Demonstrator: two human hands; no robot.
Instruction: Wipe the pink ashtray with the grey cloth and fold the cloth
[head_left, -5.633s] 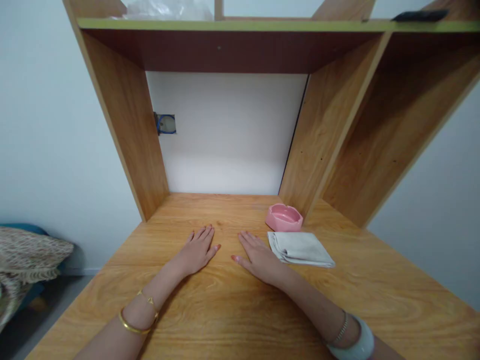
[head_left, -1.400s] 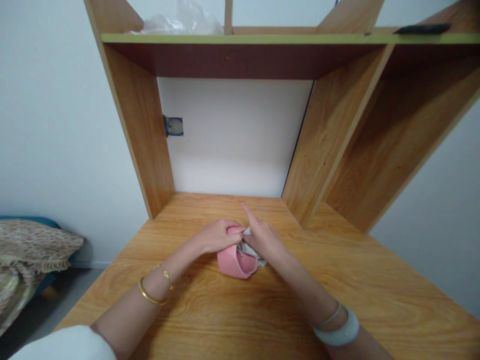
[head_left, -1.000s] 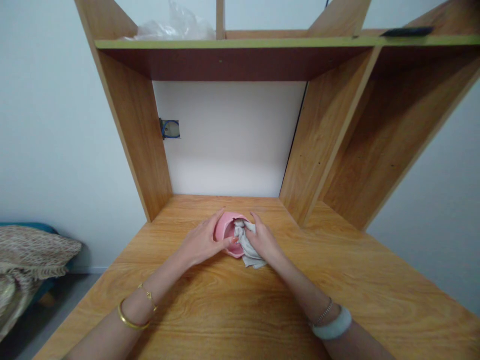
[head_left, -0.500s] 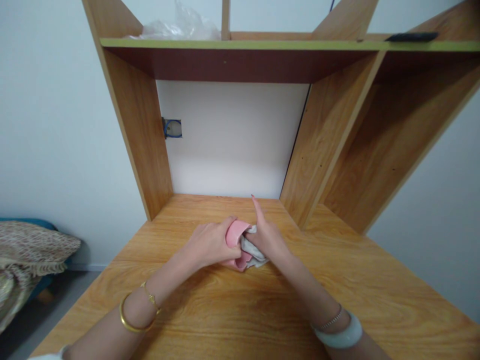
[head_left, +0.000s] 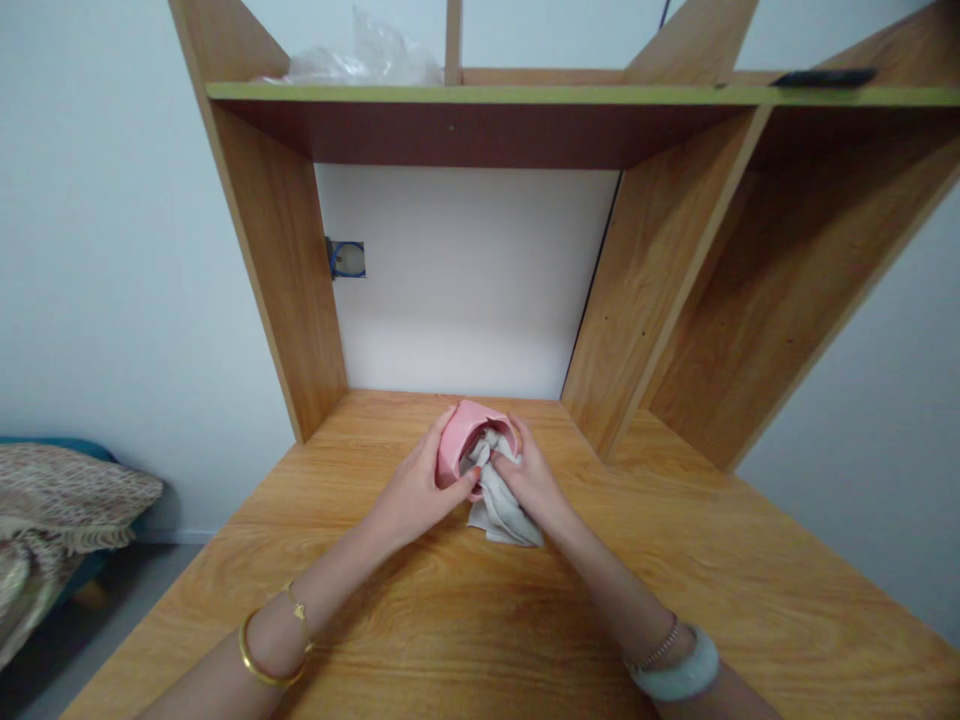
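A pink hollow container [head_left: 457, 440] is tilted above the desk, its opening turned toward me. My left hand [head_left: 421, 475] is closed around its left side, with the thumb at the lower rim. A light grey cloth [head_left: 504, 508] is bunched partly inside the opening, and its loose end hangs out below. My right hand [head_left: 531, 475] grips the cloth at the mouth of the container, with fingers at the right rim. The bottom of the container is hidden from me.
The wooden desk [head_left: 465, 620] lies under my hands, with upright panels and a shelf [head_left: 525, 95] behind. Clear plastic [head_left: 367, 60] and a dark object [head_left: 825, 77] lie on the shelf. A patterned throw [head_left: 67, 490] covers a blue seat at left.
The pink container has turned so its opening faces me and has shifted slightly upward. More of the cloth hangs out. My right hand's raised index finger has come down to the rim.
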